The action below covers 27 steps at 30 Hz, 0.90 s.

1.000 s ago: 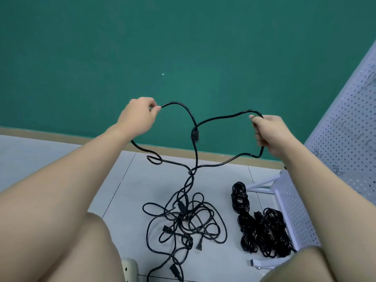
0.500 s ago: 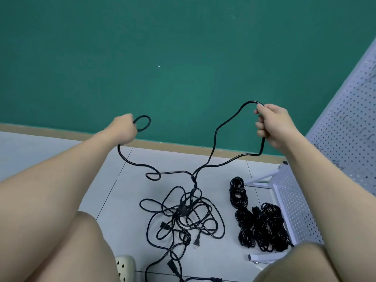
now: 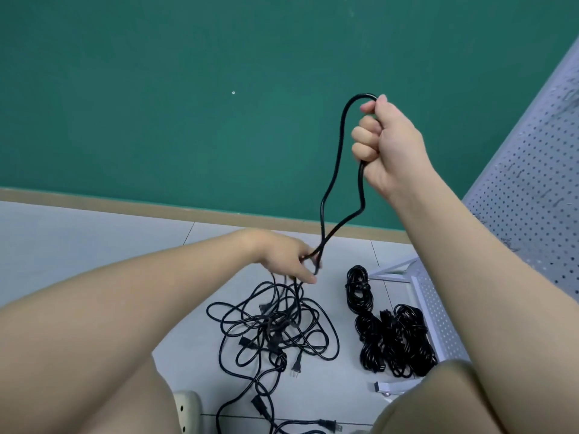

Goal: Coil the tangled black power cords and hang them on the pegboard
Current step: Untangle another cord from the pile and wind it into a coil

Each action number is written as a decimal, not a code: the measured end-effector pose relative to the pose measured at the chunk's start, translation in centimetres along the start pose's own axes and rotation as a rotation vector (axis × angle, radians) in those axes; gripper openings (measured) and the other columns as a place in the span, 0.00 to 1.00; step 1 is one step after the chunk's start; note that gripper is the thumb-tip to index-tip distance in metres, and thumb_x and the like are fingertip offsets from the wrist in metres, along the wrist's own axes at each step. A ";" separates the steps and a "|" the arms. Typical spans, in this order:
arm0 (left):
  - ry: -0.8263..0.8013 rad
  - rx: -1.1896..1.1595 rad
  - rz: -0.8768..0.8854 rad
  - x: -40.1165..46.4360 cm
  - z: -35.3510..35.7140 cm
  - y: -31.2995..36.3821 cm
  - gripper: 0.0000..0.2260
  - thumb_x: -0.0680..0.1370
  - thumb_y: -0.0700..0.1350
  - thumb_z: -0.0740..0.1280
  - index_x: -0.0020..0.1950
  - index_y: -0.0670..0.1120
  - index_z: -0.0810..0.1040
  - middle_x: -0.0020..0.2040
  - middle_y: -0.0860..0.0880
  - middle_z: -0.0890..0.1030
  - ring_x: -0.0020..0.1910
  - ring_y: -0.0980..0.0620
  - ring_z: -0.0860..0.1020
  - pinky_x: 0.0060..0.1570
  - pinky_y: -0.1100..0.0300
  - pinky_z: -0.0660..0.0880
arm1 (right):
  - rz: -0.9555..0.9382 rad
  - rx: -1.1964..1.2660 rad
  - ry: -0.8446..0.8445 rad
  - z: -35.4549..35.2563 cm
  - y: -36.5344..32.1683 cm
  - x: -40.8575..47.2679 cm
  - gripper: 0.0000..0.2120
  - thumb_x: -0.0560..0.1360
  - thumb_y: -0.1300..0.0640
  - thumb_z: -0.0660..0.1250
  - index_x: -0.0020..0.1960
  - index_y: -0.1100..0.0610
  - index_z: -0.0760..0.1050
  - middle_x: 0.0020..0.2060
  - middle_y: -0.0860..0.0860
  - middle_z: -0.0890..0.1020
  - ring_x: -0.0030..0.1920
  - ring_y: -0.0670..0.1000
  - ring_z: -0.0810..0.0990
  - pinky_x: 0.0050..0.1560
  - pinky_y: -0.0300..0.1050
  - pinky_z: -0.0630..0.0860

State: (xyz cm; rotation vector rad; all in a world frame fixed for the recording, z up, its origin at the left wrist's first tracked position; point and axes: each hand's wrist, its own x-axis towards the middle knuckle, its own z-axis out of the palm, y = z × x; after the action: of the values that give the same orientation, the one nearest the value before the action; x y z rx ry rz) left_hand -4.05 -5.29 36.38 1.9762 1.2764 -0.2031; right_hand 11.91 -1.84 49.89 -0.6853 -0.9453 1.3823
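Both your hands grip one black cord point(image 3: 332, 180): right hand point(image 3: 388, 145) fisted high, left hand point(image 3: 288, 258) pinching low above the tangle point(image 3: 275, 324).

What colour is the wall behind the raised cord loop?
Plain dark green wall, seen in the head view, behind the black cord loop.

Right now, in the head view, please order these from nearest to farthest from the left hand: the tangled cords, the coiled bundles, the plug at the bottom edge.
1. Tangled cords: just below the left hand.
2. Coiled bundles: on the right, beside the pegboard.
3. Plug: at the bottom edge.
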 end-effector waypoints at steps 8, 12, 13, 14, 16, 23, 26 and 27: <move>0.376 -0.202 -0.009 -1.3 -3.7 -0.9 0.15 0.87 0.45 0.54 0.48 0.41 0.75 0.30 0.44 0.84 0.30 0.50 0.81 0.34 0.59 0.75 | 0.134 0.056 0.001 -2.1 0.7 0.8 0.12 0.86 0.52 0.59 0.57 0.61 0.73 0.41 0.57 0.83 0.42 0.55 0.84 0.40 0.43 0.78; 0.510 -0.640 0.145 -3.7 -6.7 0.7 0.18 0.88 0.49 0.55 0.39 0.44 0.69 0.20 0.46 0.70 0.23 0.46 0.76 0.29 0.59 0.67 | 0.283 0.035 -0.157 -3.6 2.3 0.4 0.32 0.83 0.36 0.54 0.66 0.64 0.74 0.59 0.62 0.84 0.60 0.60 0.84 0.62 0.51 0.76; 0.530 -0.761 0.177 -4.1 -7.3 1.1 0.19 0.87 0.50 0.55 0.38 0.45 0.68 0.19 0.47 0.67 0.22 0.47 0.73 0.29 0.58 0.65 | 0.314 0.050 -0.187 -3.9 2.9 0.3 0.34 0.84 0.36 0.51 0.69 0.65 0.72 0.61 0.63 0.83 0.63 0.61 0.83 0.65 0.53 0.75; 0.546 -0.886 0.209 -4.6 -8.0 1.5 0.20 0.87 0.52 0.55 0.37 0.45 0.66 0.19 0.48 0.65 0.21 0.48 0.70 0.29 0.58 0.64 | 0.348 0.023 -0.216 -4.0 3.5 0.1 0.32 0.85 0.40 0.49 0.72 0.65 0.71 0.63 0.63 0.82 0.65 0.61 0.82 0.64 0.53 0.75; 0.553 -1.102 0.271 -5.5 -9.3 2.1 0.21 0.87 0.55 0.55 0.36 0.48 0.64 0.19 0.50 0.61 0.21 0.50 0.65 0.31 0.56 0.61 | 0.419 -0.208 -0.278 -4.1 5.5 -0.5 0.23 0.84 0.56 0.52 0.75 0.64 0.70 0.65 0.62 0.82 0.65 0.58 0.81 0.60 0.50 0.75; 0.566 -1.335 0.342 -7.3 -11.2 0.6 0.21 0.86 0.57 0.55 0.36 0.50 0.64 0.20 0.53 0.60 0.23 0.51 0.63 0.34 0.58 0.62 | 0.470 -0.654 -0.507 -3.1 8.8 -2.3 0.10 0.85 0.56 0.62 0.49 0.59 0.76 0.35 0.52 0.78 0.41 0.58 0.80 0.53 0.50 0.82; 0.692 -1.317 0.255 -7.6 -11.4 -1.4 0.19 0.87 0.56 0.55 0.41 0.49 0.70 0.21 0.53 0.62 0.23 0.52 0.65 0.33 0.60 0.63 | 0.510 -0.612 -0.439 -4.3 7.9 -1.5 0.17 0.85 0.50 0.63 0.41 0.57 0.72 0.35 0.52 0.75 0.37 0.57 0.81 0.53 0.55 0.83; 0.730 -1.284 0.214 -7.6 -11.3 -2.2 0.19 0.87 0.56 0.54 0.44 0.47 0.73 0.22 0.53 0.63 0.23 0.52 0.66 0.32 0.60 0.64 | 0.529 -0.610 -0.432 -4.8 7.8 -1.4 0.17 0.85 0.49 0.63 0.40 0.57 0.70 0.35 0.52 0.75 0.39 0.58 0.83 0.51 0.56 0.83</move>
State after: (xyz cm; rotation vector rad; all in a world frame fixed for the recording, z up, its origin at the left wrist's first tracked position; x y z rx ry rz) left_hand -12.46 -2.73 46.96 0.9881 1.0887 1.2372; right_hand 12.25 -1.84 40.64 -1.1816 -1.6477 1.7561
